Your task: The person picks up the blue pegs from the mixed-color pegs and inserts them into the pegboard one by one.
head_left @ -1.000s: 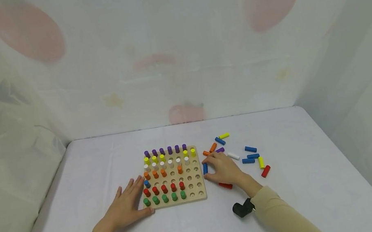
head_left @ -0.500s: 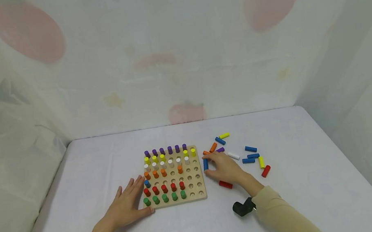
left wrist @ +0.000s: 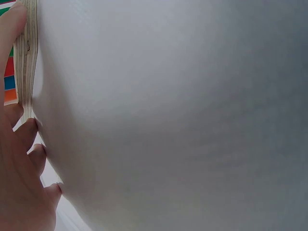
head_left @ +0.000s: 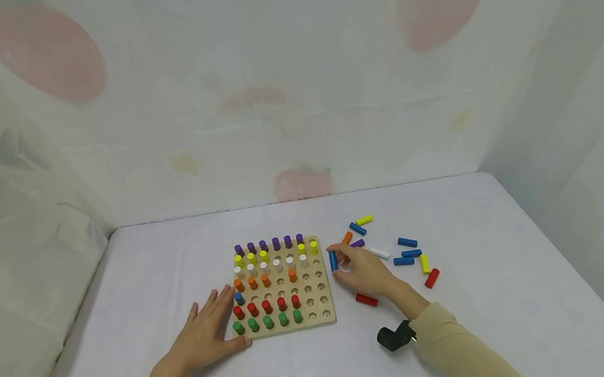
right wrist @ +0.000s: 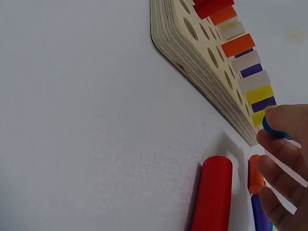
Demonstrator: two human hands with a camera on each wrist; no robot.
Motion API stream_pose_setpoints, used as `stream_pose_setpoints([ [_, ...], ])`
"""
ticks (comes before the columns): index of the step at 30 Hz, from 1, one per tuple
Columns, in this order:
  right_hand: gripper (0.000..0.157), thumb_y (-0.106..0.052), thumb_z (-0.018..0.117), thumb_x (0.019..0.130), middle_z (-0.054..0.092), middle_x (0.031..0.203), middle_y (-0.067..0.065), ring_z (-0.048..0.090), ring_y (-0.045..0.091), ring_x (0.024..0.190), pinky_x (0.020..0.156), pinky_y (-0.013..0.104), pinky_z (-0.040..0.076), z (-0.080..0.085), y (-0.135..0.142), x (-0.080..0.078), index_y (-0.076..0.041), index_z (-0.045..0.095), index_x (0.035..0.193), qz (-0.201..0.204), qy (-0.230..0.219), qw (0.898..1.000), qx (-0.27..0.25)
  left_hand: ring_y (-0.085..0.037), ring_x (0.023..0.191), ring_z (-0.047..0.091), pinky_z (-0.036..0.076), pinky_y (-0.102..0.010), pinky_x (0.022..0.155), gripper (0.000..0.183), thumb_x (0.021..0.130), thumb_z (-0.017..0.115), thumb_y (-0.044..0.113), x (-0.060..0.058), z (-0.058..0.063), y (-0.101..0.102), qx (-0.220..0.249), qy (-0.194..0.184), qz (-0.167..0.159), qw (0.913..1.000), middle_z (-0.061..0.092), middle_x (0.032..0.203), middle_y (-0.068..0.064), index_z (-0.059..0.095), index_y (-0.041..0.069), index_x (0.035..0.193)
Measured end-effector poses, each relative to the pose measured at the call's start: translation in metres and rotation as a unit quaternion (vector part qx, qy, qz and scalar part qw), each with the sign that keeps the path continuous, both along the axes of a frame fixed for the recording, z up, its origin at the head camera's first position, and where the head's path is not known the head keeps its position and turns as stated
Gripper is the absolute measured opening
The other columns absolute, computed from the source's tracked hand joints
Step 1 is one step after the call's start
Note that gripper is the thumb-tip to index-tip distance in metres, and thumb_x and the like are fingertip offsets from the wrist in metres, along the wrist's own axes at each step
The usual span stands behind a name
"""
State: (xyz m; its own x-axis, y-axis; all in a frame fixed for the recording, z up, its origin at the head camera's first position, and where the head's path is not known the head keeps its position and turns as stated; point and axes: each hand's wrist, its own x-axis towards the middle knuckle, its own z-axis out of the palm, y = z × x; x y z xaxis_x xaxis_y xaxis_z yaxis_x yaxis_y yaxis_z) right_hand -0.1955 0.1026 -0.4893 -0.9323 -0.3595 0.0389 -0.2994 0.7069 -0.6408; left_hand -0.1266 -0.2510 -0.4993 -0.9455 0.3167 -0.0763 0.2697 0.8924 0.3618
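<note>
A wooden pegboard (head_left: pixel 318 308) lies on the table, with rows of coloured pegs standing in its left and middle holes. My left hand (head_left: pixel 201 338) rests at the board's left side, fingers spread and straight, thumb at the near left corner. Just past the board's right edge, my right hand (head_left: pixel 364 272) pinches a blue peg (head_left: pixel 333 260) between thumb and fingers. In the right wrist view only the end of that blue peg (right wrist: pixel 273 128) shows; the fingers hide the rest. A lone blue peg (head_left: pixel 239 299) stands at the left of its row.
Loose pegs lie to the right of the board: a red peg (head_left: pixel 367 300) near the right wrist, a white peg (head_left: pixel 379 254) beside the hand, and several blue, yellow, orange and purple ones farther out. A white cloth covers the table (head_left: pixel 311 375); fabric walls surround it.
The blue peg in my right hand has risen slightly in the head view, with the fingertips moving along. The left hand and the board stay where they were.
</note>
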Motion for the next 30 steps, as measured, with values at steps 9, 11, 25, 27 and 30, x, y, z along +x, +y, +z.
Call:
stream_pose_setpoints([
  [9,0.05,-0.016,0.066,0.083,0.058,0.1,-0.004,0.053,0.008,0.083,0.072,0.023,0.048,-0.002,-0.003,-0.002,-0.024,0.048,0.128,-0.013,-0.002,1.0,-0.028,-0.037,0.138,0.021,0.011,-0.065,0.106,0.105,0.066,0.061,0.073,0.0,-0.001,-0.001,-0.002,0.006,-0.002,1.0,0.026,0.151,-0.007,0.026,0.014,0.146],
  [11,0.049,-0.014,0.066,0.082,0.058,0.099,-0.004,0.052,0.009,0.081,0.07,0.023,0.047,-0.002,-0.004,-0.002,-0.025,0.048,0.127,-0.016,-0.002,0.999,-0.035,-0.036,0.138,0.021,0.01,-0.065,0.106,0.105,0.066,0.061,0.073,0.0,-0.002,-0.001,-0.003,0.004,-0.001,1.0,0.025,0.152,-0.007,0.025,0.015,0.147],
  [25,0.041,-0.007,0.063,0.084,0.061,0.106,0.003,0.052,0.012,0.08,0.07,0.024,0.047,-0.002,-0.009,-0.004,-0.025,0.05,0.118,-0.014,-0.004,0.997,-0.078,-0.036,0.138,0.021,0.01,-0.064,0.107,0.104,0.067,0.062,0.071,-0.001,0.0,0.0,-0.005,-0.001,0.003,1.0,0.025,0.152,-0.007,0.025,0.015,0.147],
  [27,0.039,-0.008,0.062,0.084,0.061,0.107,0.003,0.053,0.012,0.08,0.07,0.024,0.047,-0.002,-0.01,-0.004,-0.025,0.051,0.118,-0.014,-0.002,0.997,-0.08,-0.036,0.138,0.02,0.01,-0.064,0.107,0.104,0.067,0.062,0.071,0.0,0.0,0.0,-0.004,-0.002,0.003,1.0,0.025,0.152,-0.007,0.025,0.015,0.147],
  [30,0.037,-0.011,0.06,0.086,0.061,0.108,0.003,0.053,0.012,0.081,0.071,0.024,0.048,-0.002,-0.011,-0.004,-0.025,0.05,0.119,-0.019,-0.002,0.997,-0.081,-0.036,0.138,0.02,0.009,-0.064,0.107,0.104,0.067,0.062,0.071,0.0,0.0,0.0,-0.003,-0.004,0.003,1.0,0.024,0.152,-0.006,0.025,0.015,0.147],
])
